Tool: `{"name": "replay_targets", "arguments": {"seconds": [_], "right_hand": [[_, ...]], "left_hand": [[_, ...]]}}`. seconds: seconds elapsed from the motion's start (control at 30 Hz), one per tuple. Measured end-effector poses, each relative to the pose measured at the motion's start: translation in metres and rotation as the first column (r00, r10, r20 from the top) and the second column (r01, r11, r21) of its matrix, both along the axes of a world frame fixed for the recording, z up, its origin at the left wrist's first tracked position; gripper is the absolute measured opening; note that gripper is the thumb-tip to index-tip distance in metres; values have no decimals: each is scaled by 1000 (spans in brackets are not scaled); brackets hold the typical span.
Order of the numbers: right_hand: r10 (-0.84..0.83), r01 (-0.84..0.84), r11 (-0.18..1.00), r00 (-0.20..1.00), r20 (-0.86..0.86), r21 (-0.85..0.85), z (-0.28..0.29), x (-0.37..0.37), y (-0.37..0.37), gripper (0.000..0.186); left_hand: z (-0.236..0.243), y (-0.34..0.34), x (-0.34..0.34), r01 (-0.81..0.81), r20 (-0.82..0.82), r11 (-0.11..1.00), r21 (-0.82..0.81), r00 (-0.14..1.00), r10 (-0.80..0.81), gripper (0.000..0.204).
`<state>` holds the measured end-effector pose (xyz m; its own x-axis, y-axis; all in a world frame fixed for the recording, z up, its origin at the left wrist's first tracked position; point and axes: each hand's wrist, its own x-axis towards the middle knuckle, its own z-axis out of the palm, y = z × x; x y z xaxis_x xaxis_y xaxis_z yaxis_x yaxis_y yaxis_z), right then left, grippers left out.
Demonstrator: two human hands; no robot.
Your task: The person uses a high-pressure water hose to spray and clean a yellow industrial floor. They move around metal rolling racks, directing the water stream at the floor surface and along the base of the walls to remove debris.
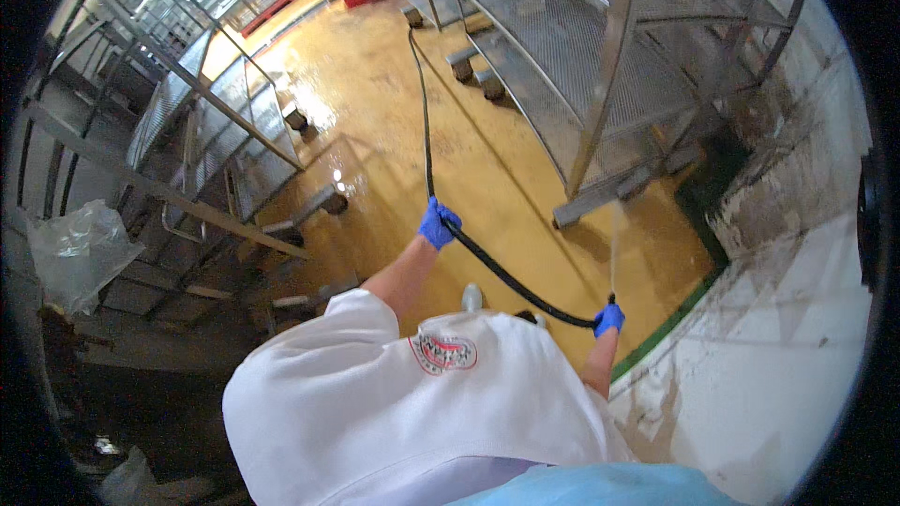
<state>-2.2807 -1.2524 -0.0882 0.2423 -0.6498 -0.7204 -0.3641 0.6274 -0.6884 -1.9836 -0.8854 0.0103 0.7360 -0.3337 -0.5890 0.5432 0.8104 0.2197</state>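
A black hose (511, 279) runs between my two blue-gloved hands. My left hand (437, 224) is wrapped round it in front of my chest. From there the hose trails away across the floor (375, 103) toward the far racks. At its end, low on the right, my right hand (609, 319) is closed round the hose near its dark nozzle (611, 299). A thin, pale jet of water (616, 244) leaves the nozzle toward the foot of the metal rack (600, 122) on the right.
Another metal rack (187, 169) stands on the left, with a clear plastic bag (80, 248) hanging beside it. A dirty white wall (778, 337) with a green strip (670, 323) at its base borders the right. The yellowish floor is wet and shiny. Wheeled feet (333, 199) jut from the racks.
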Motion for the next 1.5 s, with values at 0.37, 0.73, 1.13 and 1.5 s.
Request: {"name": "replay_targets", "arguments": {"seconds": [0.37, 0.73, 1.13, 1.5], "right_hand": [[333, -299, 932, 929, -159, 206, -30, -4, 12, 14], [601, -552, 705, 798, 39, 446, -33, 59, 56, 20], [738, -624, 333, 639, 217, 706, -32, 120, 85, 4], [910, -681, 18, 315, 271, 732, -23, 182, 130, 12]], "left_hand": [[-5, 1, 4, 35, -97, 998, -46, 994, -39, 41], [17, 44, -10, 5, -70, 989, -146, 997, -15, 32], [37, 8, -42, -106, -21, 976, -190, 994, 104, 26], [19, -9, -84, -281, -151, 957, -73, 951, 268, 26]]}}
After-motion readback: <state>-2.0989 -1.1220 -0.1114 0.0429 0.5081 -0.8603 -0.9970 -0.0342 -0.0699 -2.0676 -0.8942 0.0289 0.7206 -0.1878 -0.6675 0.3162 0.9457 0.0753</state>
